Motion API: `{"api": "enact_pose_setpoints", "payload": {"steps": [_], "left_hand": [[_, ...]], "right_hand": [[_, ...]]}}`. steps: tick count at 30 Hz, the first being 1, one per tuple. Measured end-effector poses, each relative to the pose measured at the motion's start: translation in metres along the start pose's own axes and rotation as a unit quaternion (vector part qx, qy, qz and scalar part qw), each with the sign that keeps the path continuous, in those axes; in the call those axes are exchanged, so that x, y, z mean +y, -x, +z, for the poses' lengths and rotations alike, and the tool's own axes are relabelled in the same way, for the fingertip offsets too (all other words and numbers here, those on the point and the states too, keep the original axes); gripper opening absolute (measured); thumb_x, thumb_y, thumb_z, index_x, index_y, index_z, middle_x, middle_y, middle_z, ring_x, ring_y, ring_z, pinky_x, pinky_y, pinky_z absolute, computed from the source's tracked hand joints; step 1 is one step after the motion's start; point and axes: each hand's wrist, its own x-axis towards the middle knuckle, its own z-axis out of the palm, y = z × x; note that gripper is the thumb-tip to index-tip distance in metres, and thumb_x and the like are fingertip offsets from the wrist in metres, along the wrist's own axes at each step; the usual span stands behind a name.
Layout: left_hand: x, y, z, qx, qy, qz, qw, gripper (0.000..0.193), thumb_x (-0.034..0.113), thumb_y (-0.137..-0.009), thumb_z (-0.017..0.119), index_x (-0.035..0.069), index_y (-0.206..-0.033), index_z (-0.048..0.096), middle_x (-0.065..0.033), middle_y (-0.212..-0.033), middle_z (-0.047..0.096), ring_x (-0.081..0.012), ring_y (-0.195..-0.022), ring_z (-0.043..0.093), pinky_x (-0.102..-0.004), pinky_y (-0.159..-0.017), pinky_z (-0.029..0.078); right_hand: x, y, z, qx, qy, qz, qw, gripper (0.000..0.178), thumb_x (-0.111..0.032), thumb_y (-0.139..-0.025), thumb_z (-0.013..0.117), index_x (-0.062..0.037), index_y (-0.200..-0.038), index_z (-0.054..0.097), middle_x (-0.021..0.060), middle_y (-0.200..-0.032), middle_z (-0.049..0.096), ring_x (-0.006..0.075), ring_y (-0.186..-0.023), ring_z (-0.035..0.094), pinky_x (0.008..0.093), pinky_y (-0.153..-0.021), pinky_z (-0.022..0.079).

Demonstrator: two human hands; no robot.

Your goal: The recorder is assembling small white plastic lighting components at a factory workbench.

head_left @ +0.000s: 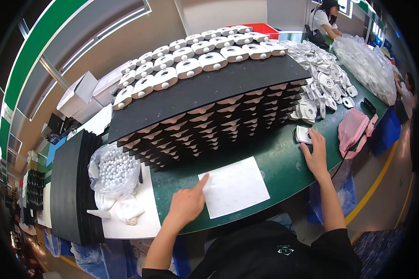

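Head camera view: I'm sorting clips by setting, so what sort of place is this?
Likely a factory assembly workshop: stacked black boards bearing rows of white parts, a heap of loose parts, and a bag of white balls.

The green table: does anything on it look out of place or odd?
The heap of white parts toward the right of the table looks untidy: pieces lie jumbled, while similar parts sit in rows on the top black board. No damage is discernible.

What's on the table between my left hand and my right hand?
In the head view, a white sheet lies between your left hand and right hand, then a strip of green tabletop.
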Motion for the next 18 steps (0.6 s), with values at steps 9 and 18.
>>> {"api": "enact_pose_setpoints", "payload": {"steps": [9, 18], "left_hand": [[0.015, 0.037, -0.043, -0.442, 0.337, 0.179, 0.812, 0.033, 0.008, -0.078, 0.042, 0.009, -0.104, 0.063, -0.0121, -0.099, 0.063, -0.0229, -0.086, 0.062, -0.0291, -0.079, 0.047], [-0.010, 0.000, -0.023, -0.184, 0.566, -0.166, 0.786, 0.021, 0.019, -0.084, 0.056, 0.009, -0.067, 0.050, 0.0019, -0.060, 0.045, -0.0044, -0.053, 0.039, -0.0177, -0.044, 0.030]], "right_hand": [[0.009, 0.005, -0.005, -0.009, -0.017, 0.059, 0.998, 0.050, -0.014, -0.072, 0.066, 0.0004, -0.116, 0.048, 0.0173, -0.111, 0.051, 0.0318, -0.102, 0.045, 0.0366, -0.089, 0.036], [0.003, 0.006, -0.005, 0.006, -0.086, 0.116, 0.989, 0.050, -0.009, -0.069, 0.067, 0.0003, -0.115, 0.049, 0.0159, -0.099, 0.055, 0.0272, -0.090, 0.051, 0.0325, -0.081, 0.040]]}}
